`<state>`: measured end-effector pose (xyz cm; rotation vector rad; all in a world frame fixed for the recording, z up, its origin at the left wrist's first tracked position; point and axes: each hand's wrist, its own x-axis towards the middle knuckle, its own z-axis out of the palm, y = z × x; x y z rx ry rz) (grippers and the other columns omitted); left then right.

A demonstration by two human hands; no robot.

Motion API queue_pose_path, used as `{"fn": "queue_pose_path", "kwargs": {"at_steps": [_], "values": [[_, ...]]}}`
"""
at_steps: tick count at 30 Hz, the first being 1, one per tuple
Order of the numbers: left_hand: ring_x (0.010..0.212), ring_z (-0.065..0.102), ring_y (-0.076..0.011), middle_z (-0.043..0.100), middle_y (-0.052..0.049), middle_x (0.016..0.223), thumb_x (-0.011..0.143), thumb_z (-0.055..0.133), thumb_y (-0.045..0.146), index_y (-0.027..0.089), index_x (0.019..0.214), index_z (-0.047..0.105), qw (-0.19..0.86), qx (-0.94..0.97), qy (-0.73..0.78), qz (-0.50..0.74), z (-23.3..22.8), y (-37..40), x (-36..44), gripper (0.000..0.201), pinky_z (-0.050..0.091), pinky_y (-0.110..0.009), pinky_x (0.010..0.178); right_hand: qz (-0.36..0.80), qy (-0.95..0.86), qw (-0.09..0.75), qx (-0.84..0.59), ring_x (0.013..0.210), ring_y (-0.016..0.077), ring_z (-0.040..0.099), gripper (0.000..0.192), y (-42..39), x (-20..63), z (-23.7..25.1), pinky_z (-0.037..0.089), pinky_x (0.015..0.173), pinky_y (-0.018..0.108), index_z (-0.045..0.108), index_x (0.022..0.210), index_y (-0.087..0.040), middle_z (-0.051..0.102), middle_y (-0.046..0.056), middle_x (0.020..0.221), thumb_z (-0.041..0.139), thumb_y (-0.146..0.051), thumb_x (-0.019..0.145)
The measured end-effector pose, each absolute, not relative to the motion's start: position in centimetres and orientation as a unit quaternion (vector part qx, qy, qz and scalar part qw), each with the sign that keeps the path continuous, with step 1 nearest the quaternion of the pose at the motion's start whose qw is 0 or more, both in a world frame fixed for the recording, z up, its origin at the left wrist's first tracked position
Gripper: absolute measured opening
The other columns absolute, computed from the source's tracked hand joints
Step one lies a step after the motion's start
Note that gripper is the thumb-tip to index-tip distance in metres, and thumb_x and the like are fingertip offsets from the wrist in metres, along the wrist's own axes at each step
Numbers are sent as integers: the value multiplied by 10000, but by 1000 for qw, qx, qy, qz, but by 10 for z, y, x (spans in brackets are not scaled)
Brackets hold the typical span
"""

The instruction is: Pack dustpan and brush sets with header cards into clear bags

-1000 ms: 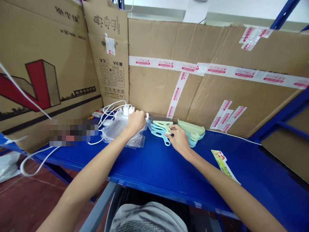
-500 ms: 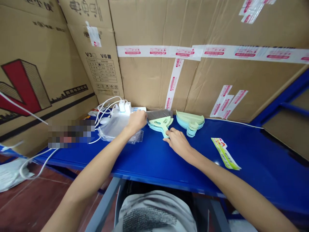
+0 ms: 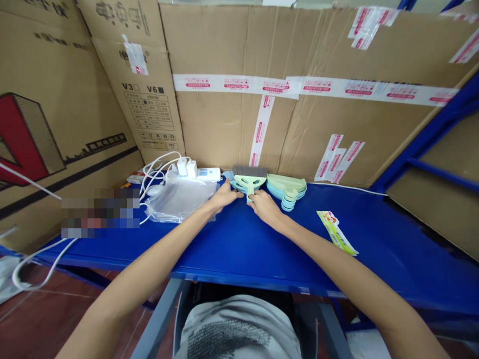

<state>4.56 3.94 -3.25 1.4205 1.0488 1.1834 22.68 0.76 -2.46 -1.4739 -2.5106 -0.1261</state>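
A stack of small green and blue brushes with grey bristles lies at the back of the blue table. My right hand grips the green handle of the top brush. My left hand rests flat, its fingertips touching the left edge of the brush stack. Just right of the brushes sits a nested pile of green and blue dustpans. A pile of clear plastic bags lies left of my left hand.
A white power strip with chargers and white cables sits behind the bags. A printed label card lies to the right. Taped cardboard boxes wall in the back and left. A blue shelf frame stands at right.
My left hand left the bag pile and slid right to the brush stack. My right hand moved onto the top brush's handle. The camera shifted closer and lower.
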Motion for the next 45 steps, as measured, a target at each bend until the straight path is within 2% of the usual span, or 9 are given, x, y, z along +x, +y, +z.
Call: {"fn": "queue_pose_path", "kwargs": {"at_steps": [5, 8, 14, 20, 26, 31, 36, 42, 45], "values": [[986, 713, -208, 764, -52, 986, 675, 774, 121, 163, 936, 657, 541, 554, 405, 487, -29, 39, 50, 288, 535, -342, 1001, -37, -864, 126, -487, 958, 228, 717, 105, 21, 220, -23, 494, 816, 269, 795, 979, -138, 756, 125, 1034, 709, -198, 979], [920, 708, -203, 749, -30, 874, 649, 779, 128, 169, 853, 650, 558, 530, 407, 491, -28, 44, 45, 244, 536, -337, 962, -37, -860, 128, -493, 960, 224, 713, 118, 23, 211, -24, 498, 815, 266, 804, 1003, -159, 748, 117, 1050, 706, -222, 983], [919, 697, -184, 767, -32, 912, 617, 715, 88, 166, 892, 676, 583, 498, 400, 501, -26, 45, 43, 289, 528, -292, 881, -26, -858, 131, -495, 987, 230, 687, 203, 24, 205, -18, 479, 880, 288, 811, 1047, -140, 709, 124, 1024, 682, -291, 1008], [886, 681, -172, 764, -20, 900, 596, 687, 74, 164, 885, 684, 591, 473, 396, 519, -26, 43, 48, 303, 519, -272, 849, 4, -877, 135, -462, 999, 217, 639, 377, 30, 210, -8, 459, 952, 317, 825, 931, -155, 655, 101, 931, 532, -326, 1095], [850, 655, -185, 722, -17, 820, 609, 691, 108, 175, 837, 653, 575, 459, 413, 538, -28, 40, 52, 241, 525, -291, 811, 13, -864, 187, -467, 1082, 238, 611, 180, 37, 211, -5, 457, 952, 327, 823, 938, -175, 660, 91, 977, 700, -287, 1007], [782, 623, -167, 688, -21, 802, 595, 666, 96, 176, 812, 625, 581, 445, 410, 545, -27, 33, 57, 235, 504, -276, 742, 20, -832, 271, -484, 946, 206, 649, 128, 40, 213, -8, 479, 852, 299, 730, 1002, -164, 656, 81, 1052, 792, -245, 925], [815, 610, -163, 687, -27, 878, 604, 604, 115, 190, 863, 605, 591, 417, 399, 564, -24, 31, 57, 270, 471, -255, 690, 11, -846, 249, -472, 990, 247, 657, 262, 35, 215, -12, 485, 839, 327, 627, 1107, -200, 637, 79, 1097, 770, -340, 939], [859, 628, -177, 712, -43, 916, 668, 673, 178, 187, 888, 627, 598, 413, 394, 563, -22, 31, 57, 225, 472, -267, 724, 7, -838, 223, -498, 1021, 263, 683, 94, 25, 206, -11, 478, 828, 328, 604, 1115, -208, 688, 106, 1149, 601, -259, 1036], [860, 645, -179, 731, -48, 928, 684, 697, 191, 184, 877, 626, 599, 421, 397, 554, -23, 30, 57, 206, 475, -271, 742, 16, -833, 213, -510, 1022, 277, 701, 206, 19, 199, -5, 489, 810, 338, 553, 1252, -186, 719, 132, 1189, 542, -252, 1058]]}}
